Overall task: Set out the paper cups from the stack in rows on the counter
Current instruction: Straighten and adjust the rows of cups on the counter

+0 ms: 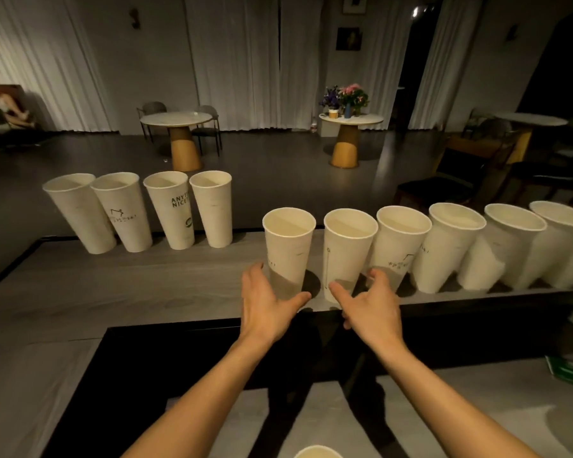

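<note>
Tall white paper cups stand upright on the grey counter (119, 285). A back row of several cups (129, 213) sits at the far left edge. A nearer row of several cups (450, 249) runs off to the right. My left hand (268, 302) wraps the base of the leftmost cup of the near row (288, 246). My right hand (371, 305) curls around the base of the second cup (346, 249), thumb on its left, fingers on its right. Both cups rest on the counter. A cup rim (318, 452) shows at the bottom edge.
A black recess (179, 352) lies between the counter and the lower grey surface under my arms. A green item (571, 371) lies at the right. Beyond the counter are round tables (176, 119), chairs and a table with flowers (349, 99).
</note>
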A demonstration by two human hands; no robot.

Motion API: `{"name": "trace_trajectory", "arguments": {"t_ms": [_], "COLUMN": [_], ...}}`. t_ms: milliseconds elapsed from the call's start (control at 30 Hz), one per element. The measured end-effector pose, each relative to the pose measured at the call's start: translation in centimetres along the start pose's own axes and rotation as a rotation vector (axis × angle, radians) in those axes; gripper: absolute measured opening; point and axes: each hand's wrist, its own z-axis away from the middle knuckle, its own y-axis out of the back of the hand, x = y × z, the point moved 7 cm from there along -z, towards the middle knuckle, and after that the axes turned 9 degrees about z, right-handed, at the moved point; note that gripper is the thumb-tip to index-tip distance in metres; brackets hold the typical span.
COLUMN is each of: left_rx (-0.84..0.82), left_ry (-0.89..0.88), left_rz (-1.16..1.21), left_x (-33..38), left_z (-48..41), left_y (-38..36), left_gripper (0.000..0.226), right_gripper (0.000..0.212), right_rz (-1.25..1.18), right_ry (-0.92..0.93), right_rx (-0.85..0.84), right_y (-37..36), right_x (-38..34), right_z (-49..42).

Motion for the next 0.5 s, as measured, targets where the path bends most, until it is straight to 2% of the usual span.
{"name": "trace_trajectory", "arguments": {"t_ms": [100, 267, 500], "left_rx": [0.052, 0.086, 0.149], "left_ry": [-0.001, -0.012, 0.032], "left_rz": [0.009, 0.022, 0.044], "left_x": [-0.4, -1.0, -2.0], "left_z": [-0.8, -2.6, -7.2], "left_y": [-0.8, -1.3, -0.4], "left_gripper": [0.103, 0.082, 0.073], "right_gripper": [0.084, 0.063, 0.074], "right_rz": [-0.063, -0.037, -0.01], "right_ry": [0.0, 0.045, 0.136], "right_rx": [-0.064, -0.095, -0.126], "right_y": [-1.2, -3.3, -7.1], "right_x": [-0.2, -1.2, -3.5], "right_z": [-1.6, -4.0, -8.1]}}
